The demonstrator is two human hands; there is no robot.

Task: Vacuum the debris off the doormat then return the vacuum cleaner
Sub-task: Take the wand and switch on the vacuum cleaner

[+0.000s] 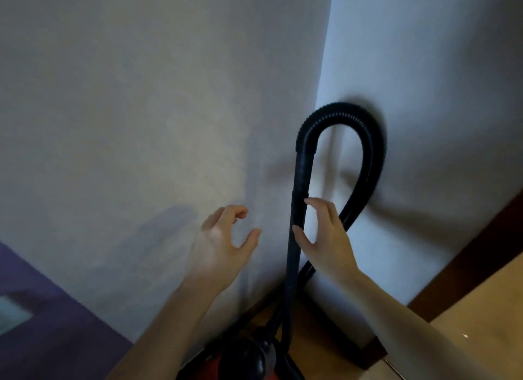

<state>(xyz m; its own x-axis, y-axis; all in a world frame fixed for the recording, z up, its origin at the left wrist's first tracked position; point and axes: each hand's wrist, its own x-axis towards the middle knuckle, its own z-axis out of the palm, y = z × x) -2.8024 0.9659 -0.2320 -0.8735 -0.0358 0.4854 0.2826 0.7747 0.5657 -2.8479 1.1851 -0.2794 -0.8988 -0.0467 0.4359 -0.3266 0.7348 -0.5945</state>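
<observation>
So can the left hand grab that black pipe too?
Probably yes. The left hand is open just left of the pipe, with nothing between them, and the right hand only meets the pipe's other side with its fingertips.

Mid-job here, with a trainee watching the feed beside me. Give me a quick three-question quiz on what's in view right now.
1. True or false: the left hand grips the hose.
2. Which hand has its fingertips at the wand?
3. How does the wand stand?
A) lying flat on the floor
B) upright in the wall corner
C) hung on a hook

Key:
1. False; it touches nothing.
2. The right hand.
3. B; it rises from beside the vacuum body.
</observation>
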